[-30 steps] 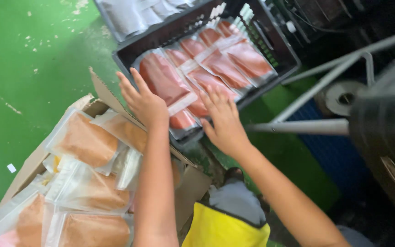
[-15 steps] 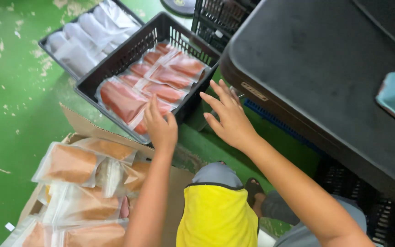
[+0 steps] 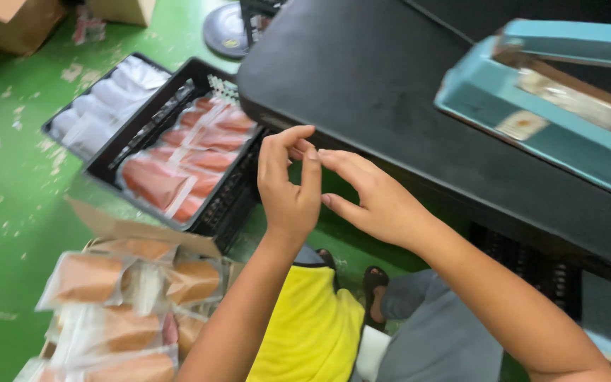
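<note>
My left hand [image 3: 288, 185] and my right hand [image 3: 376, 201] are raised together in the middle of the view, fingertips touching in front of the black table's edge [image 3: 362, 106]. I see nothing held in either hand. The left fingers are curled and the right fingers are stretched toward them. Below and to the left, a black crate [image 3: 111, 170] on the green floor holds several sealed packets of pink-red slices [image 3: 178, 170]. Nearer me, an open cardboard box [image 3: 146, 233] holds sealed packets of orange-brown pieces [image 3: 90, 277].
A teal heat sealer [image 3: 532, 120] sits on the black table at the right. A second black crate with white packets [image 3: 97, 106] lies beyond the first. Cardboard boxes [image 3: 8, 21] and a round black stand base [image 3: 224, 30] are at the far edge. My yellow garment [image 3: 312, 332] and a sandalled foot [image 3: 375, 283] show below.
My hands have pulled back from over the crate of pink-red packets and come together at the table's edge. My view has swung right, bringing in the table and the teal sealer.
</note>
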